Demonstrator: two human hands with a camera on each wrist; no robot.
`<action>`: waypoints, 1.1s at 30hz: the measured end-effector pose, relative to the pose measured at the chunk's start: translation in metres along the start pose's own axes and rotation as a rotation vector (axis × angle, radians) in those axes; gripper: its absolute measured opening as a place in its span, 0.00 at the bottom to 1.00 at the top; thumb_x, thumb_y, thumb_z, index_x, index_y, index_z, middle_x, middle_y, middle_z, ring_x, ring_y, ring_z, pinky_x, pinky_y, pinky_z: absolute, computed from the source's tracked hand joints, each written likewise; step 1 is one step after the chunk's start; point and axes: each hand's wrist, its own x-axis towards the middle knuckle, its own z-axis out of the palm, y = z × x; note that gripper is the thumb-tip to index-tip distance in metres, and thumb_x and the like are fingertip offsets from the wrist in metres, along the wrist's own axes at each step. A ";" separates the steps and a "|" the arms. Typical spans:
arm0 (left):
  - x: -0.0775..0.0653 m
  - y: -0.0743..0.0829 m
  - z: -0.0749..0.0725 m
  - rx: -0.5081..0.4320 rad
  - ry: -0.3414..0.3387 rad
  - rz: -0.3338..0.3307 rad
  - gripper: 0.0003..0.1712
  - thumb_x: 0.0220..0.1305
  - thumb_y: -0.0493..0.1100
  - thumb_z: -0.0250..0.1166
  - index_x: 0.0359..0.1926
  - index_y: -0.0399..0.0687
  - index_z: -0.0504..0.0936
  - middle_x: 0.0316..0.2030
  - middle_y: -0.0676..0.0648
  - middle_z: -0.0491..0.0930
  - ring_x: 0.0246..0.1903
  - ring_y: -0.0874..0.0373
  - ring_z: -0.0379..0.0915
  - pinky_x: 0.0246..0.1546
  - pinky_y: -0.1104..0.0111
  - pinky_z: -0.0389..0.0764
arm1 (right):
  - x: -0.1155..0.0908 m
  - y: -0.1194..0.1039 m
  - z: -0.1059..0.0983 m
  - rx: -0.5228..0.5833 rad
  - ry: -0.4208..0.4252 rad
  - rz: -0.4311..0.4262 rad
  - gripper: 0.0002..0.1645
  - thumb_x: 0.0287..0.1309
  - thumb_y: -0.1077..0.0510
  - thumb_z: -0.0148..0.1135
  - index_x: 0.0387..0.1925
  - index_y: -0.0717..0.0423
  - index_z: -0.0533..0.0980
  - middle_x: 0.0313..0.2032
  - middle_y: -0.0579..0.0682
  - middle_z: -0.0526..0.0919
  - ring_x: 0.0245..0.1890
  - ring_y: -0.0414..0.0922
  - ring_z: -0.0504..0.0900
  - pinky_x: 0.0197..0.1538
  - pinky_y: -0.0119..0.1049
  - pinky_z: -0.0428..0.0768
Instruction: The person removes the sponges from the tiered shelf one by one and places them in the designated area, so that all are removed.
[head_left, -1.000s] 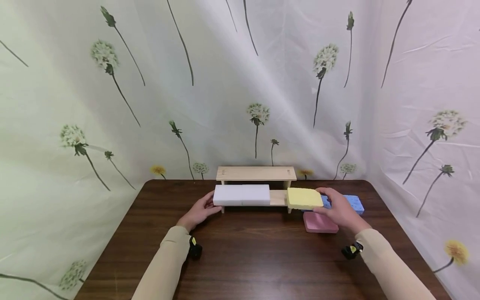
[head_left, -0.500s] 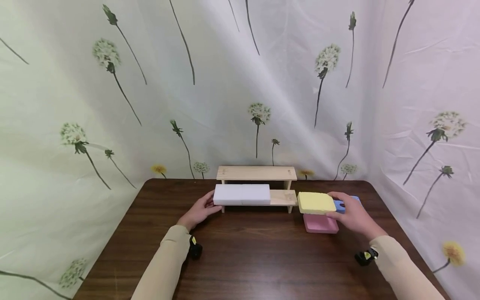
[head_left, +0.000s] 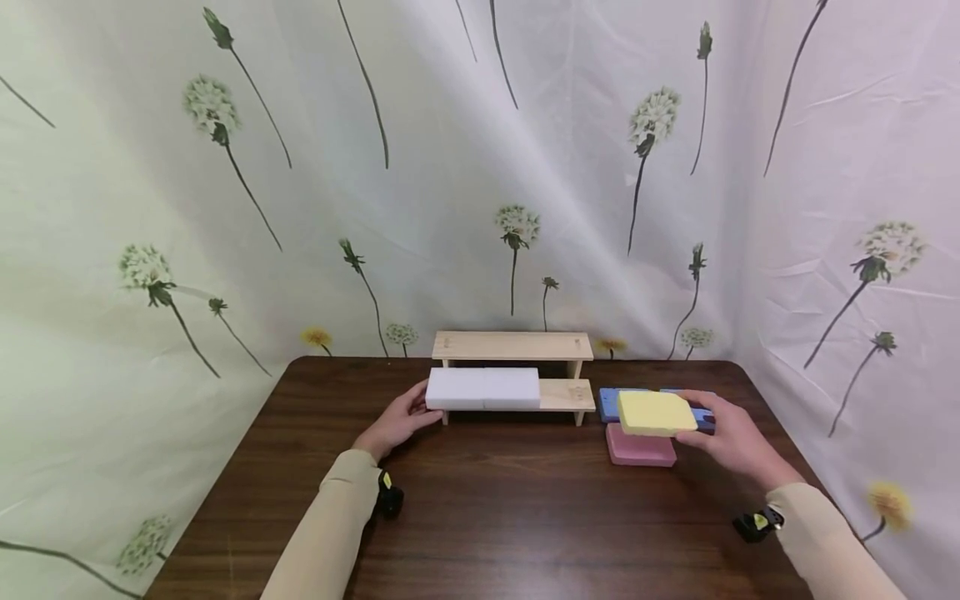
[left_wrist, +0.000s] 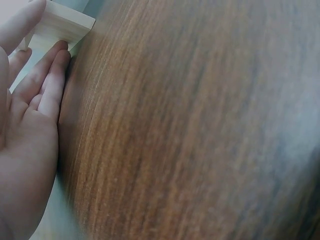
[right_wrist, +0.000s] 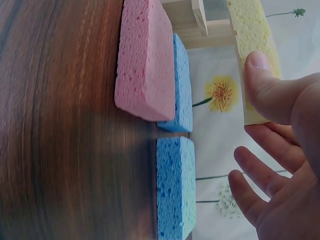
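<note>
Above the right side of the table my right hand (head_left: 738,442) pinches a yellow sponge (head_left: 656,414) by its right end, thumb on one face; the other fingers are spread in the right wrist view. A pink sponge (head_left: 641,450) lies below it, in front of two blue sponges (right_wrist: 175,190) on the table. My left hand (head_left: 396,425) rests at the left end of the two-tier wooden rack (head_left: 566,393), its fingers fairly straight against that end in the left wrist view. Two white blocks (head_left: 483,389) lie end to end on the rack's lower tier.
Bare wood shows on the lower tier right of the white blocks, and the upper tier (head_left: 513,346) is bare. The dark wooden table (head_left: 495,517) backs onto a white curtain (head_left: 450,208) printed with dandelions. A small black device (head_left: 759,525) sits at each wrist.
My right hand has carried the yellow sponge rightward, away from the rack's lower tier to over the pink and blue sponges. My left hand has stayed at the rack's left end.
</note>
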 end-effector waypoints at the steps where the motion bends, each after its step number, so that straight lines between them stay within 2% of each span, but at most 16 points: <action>1: 0.000 0.000 0.000 0.003 -0.001 0.000 0.49 0.72 0.43 0.70 0.84 0.43 0.52 0.79 0.36 0.61 0.75 0.41 0.61 0.77 0.47 0.62 | -0.001 0.001 -0.001 -0.003 0.005 -0.001 0.44 0.57 0.51 0.81 0.70 0.60 0.71 0.64 0.67 0.77 0.60 0.65 0.77 0.60 0.68 0.76; 7: 0.000 0.000 0.000 0.010 0.006 0.005 0.48 0.72 0.43 0.70 0.83 0.42 0.53 0.78 0.35 0.61 0.74 0.40 0.62 0.77 0.45 0.61 | -0.005 0.007 -0.007 -0.027 0.030 -0.029 0.43 0.55 0.56 0.82 0.69 0.63 0.73 0.62 0.69 0.79 0.58 0.66 0.78 0.60 0.67 0.76; 16: -0.002 0.001 0.001 0.018 0.005 -0.011 0.48 0.73 0.42 0.70 0.83 0.41 0.52 0.78 0.34 0.62 0.75 0.40 0.62 0.76 0.49 0.63 | -0.014 0.017 -0.010 -0.023 0.006 0.006 0.43 0.58 0.58 0.79 0.70 0.66 0.70 0.65 0.73 0.75 0.59 0.68 0.77 0.58 0.69 0.77; 22: -0.001 0.001 0.002 0.013 0.000 0.000 0.48 0.73 0.42 0.69 0.83 0.40 0.52 0.78 0.33 0.61 0.75 0.38 0.61 0.76 0.47 0.63 | -0.021 0.025 -0.012 -0.032 0.015 0.036 0.43 0.59 0.61 0.78 0.71 0.69 0.68 0.63 0.73 0.76 0.52 0.66 0.81 0.51 0.61 0.82; 29: 0.000 0.001 0.002 0.018 0.005 0.000 0.48 0.73 0.43 0.70 0.83 0.42 0.54 0.78 0.35 0.62 0.74 0.40 0.62 0.77 0.47 0.61 | -0.027 0.033 -0.015 -0.012 0.013 0.063 0.43 0.59 0.64 0.77 0.70 0.71 0.67 0.65 0.76 0.72 0.59 0.71 0.76 0.57 0.69 0.78; 33: 0.001 0.001 0.002 0.022 0.011 0.001 0.48 0.72 0.43 0.70 0.83 0.42 0.54 0.77 0.35 0.63 0.74 0.40 0.63 0.77 0.47 0.62 | -0.032 0.040 -0.014 -0.022 0.021 0.067 0.41 0.59 0.63 0.77 0.69 0.71 0.68 0.64 0.75 0.74 0.56 0.68 0.78 0.54 0.63 0.82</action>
